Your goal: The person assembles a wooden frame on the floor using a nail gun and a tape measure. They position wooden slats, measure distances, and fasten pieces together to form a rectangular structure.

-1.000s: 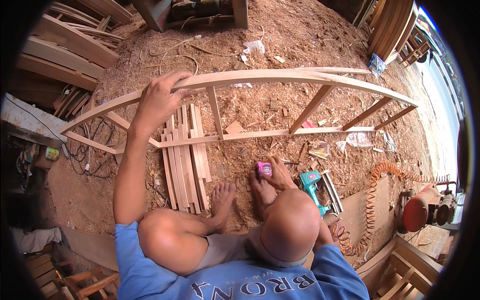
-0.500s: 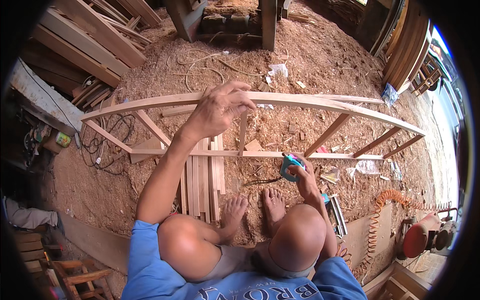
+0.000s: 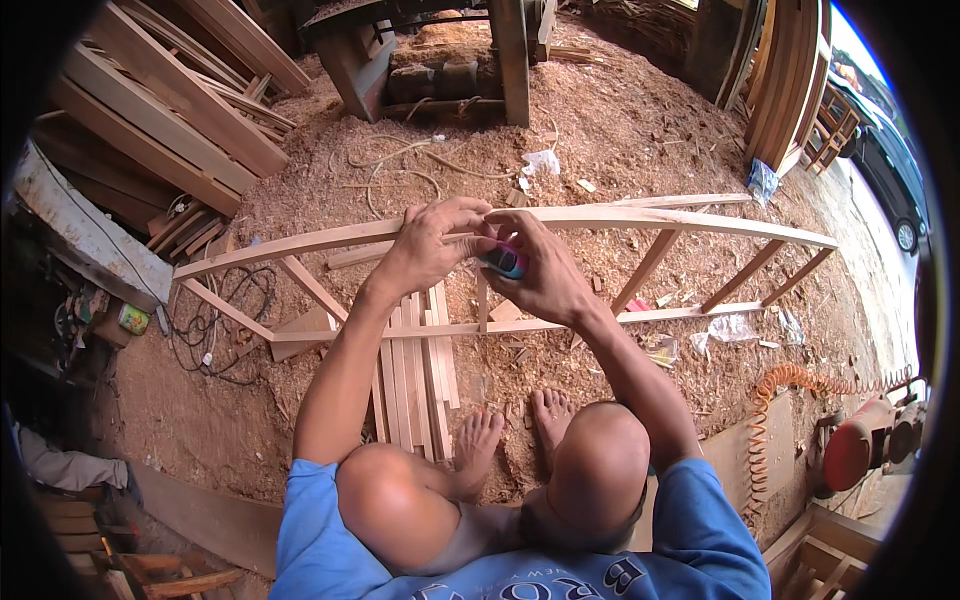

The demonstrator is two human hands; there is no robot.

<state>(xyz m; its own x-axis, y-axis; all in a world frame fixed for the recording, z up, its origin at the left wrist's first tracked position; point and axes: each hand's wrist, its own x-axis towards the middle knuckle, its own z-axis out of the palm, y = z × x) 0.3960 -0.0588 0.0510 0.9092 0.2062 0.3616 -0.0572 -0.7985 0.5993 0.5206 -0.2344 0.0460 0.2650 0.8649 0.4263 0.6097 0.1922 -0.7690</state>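
A long ladder-like wooden frame (image 3: 590, 217) stands across the floor in front of me, with a curved top rail, a straighter lower rail and several crosspieces. My left hand (image 3: 428, 248) grips its top rail near the middle, fingers bent over the wood. Right beside it, my right hand (image 3: 545, 268) holds a small teal, pink and black tape measure (image 3: 506, 262) close against the same rail. The fingertips of both hands nearly meet there. Any blade drawn out of the tape measure is hidden by my fingers.
Wood shavings cover the floor. Thin wooden strips (image 3: 410, 380) lie under the frame, left of my feet. Planks (image 3: 160, 110) are stacked at the far left. A coiled orange air hose (image 3: 760, 420) and a red machine (image 3: 850, 457) are at the right. Black cable (image 3: 235, 300) lies at the left.
My right hand has lifted the tape measure from near the lower rail up to the top rail beside my left hand. The left hand stays on the rail.
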